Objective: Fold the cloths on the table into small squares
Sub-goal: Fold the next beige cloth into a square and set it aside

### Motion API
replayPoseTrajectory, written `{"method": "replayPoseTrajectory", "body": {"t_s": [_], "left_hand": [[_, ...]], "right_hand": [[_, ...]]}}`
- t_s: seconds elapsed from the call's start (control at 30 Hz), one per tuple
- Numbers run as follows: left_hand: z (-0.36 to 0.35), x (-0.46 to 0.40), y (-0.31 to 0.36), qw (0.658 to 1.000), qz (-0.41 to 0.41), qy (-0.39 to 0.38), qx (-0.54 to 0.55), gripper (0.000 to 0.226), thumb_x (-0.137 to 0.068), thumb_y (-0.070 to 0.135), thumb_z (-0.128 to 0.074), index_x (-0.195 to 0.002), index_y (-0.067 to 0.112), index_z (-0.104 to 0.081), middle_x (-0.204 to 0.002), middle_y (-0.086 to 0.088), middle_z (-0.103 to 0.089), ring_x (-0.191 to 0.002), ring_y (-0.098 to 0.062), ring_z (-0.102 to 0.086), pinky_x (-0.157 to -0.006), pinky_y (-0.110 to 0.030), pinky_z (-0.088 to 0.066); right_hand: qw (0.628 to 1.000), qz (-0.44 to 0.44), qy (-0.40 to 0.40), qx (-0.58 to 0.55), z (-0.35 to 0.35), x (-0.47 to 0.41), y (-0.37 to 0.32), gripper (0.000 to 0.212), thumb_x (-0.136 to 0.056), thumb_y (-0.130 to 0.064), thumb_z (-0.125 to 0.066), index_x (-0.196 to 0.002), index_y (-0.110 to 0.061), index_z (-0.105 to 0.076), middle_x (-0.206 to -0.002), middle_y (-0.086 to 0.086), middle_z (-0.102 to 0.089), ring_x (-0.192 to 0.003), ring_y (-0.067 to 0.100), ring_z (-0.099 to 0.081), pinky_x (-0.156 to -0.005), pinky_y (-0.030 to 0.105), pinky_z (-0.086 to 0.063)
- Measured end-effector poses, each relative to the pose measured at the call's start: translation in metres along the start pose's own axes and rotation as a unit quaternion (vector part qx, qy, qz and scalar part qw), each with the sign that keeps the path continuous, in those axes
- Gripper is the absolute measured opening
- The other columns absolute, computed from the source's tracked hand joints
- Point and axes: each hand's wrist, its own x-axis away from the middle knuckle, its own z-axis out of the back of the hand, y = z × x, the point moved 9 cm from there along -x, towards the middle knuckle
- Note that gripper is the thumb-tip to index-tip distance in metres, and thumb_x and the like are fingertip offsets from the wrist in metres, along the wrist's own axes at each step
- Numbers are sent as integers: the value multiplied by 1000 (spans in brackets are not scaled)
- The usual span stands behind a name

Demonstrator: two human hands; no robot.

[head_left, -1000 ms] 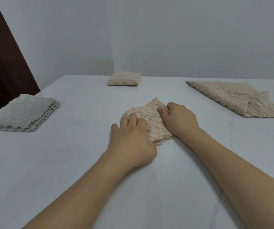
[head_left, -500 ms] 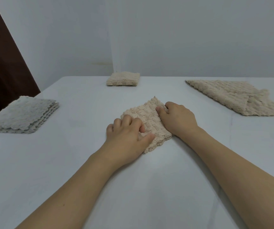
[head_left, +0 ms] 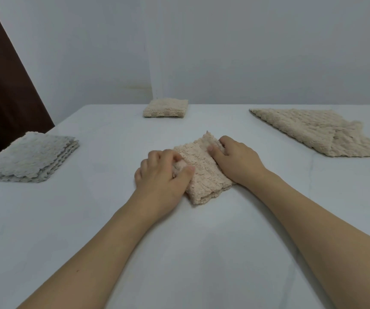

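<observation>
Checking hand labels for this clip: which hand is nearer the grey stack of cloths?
Left. The left hand grips the pink cloth on the side facing the grey stack; the right hand sits on its far side.

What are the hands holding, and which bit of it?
The left hand pinches the pink cloth by its left edge, lifting it a little. The right hand rests on the cloth's right side, fingers curled at its far edge.
</observation>
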Motion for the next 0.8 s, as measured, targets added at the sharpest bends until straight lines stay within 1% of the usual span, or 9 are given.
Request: {"method": "replayPoseTrajectory", "body": {"t_s": [0.07,0.13,0.23,0.3,0.37,0.47,0.57,0.67,0.8], "left_hand": [[1,-3,-5,1000,7,5,-14,54,-92,51,-50,-141,33,-39,-144,5,-36,-136,-20,-29,-117,-39,-19],[0,-4,-3,1000,-5,-7,-10,67,-91,51,-47,-151,30,-26,-155,6,-31,-143,-18,-22,-120,-43,-13],[0,-5,-5,997,-1,-25,69,74,-87,52,-56,-152,36,-24,-150,12,-37,-144,-16,-24,-120,-48,-15],[3,-9,-14,991,15,-24,133,75,-74,63,-59,-142,51,-32,-138,16,-44,-138,-19,-37,-116,-49,-28],[4,-12,-23,986,31,-12,163,66,-67,65,-60,-129,63,-39,-131,11,-49,-128,-22,-48,-110,-49,-38],[5,-14,-26,986,26,1,162,53,-69,59,-58,-120,66,-45,-123,2,-54,-119,-25,-53,-105,-49,-44],[4,-16,-27,984,27,-7,176,46,-70,58,-60,-115,61,-52,-118,4,-62,-117,-26,-57,-103,-52,-44],[0,-17,-28,983,45,-31,176,32,-68,63,-57,-95,48,-64,-103,7,-70,-112,-29,-60,-101,-54,-44],[1,-14,-26,981,62,-44,177,36,-67,65,-56,-72,30,-61,-80,3,-62,-101,-38,-57,-96,-54,-44]], "right_hand": [[997,23,-22,-68,-1,2,-6,36,-97,-53,-37,-94,-19,-47,-75,-4,-55,-76,21,-54,-70,37,-42],[990,42,-38,-130,-1,3,-11,34,-97,-53,-40,-96,-19,-48,-77,-3,-56,-77,21,-55,-73,38,-44],[977,65,-63,-195,-3,6,-15,31,-95,-54,-43,-93,-24,-49,-80,-1,-60,-77,19,-57,-73,38,-47],[972,80,-72,-210,-4,7,-18,28,-95,-53,-45,-89,-26,-49,-74,-4,-55,-69,14,-52,-70,37,-46],[970,84,-71,-218,-4,7,-18,26,-95,-51,-46,-88,-26,-49,-70,-6,-52,-65,10,-49,-67,35,-44],[969,77,-66,-225,-4,5,-16,27,-96,-50,-46,-92,-23,-50,-70,-6,-51,-65,10,-48,-66,32,-43],[971,74,-67,-218,-6,4,-14,28,-95,-53,-45,-89,-26,-49,-68,-5,-50,-63,12,-47,-64,33,-43],[973,71,-66,-211,-7,3,-12,30,-95,-53,-44,-91,-24,-50,-67,-4,-51,-62,12,-48,-64,33,-42],[972,68,-56,-217,-5,3,-11,31,-96,-51,-43,-95,-21,-51,-75,-2,-55,-70,13,-51,-69,35,-45]]}}
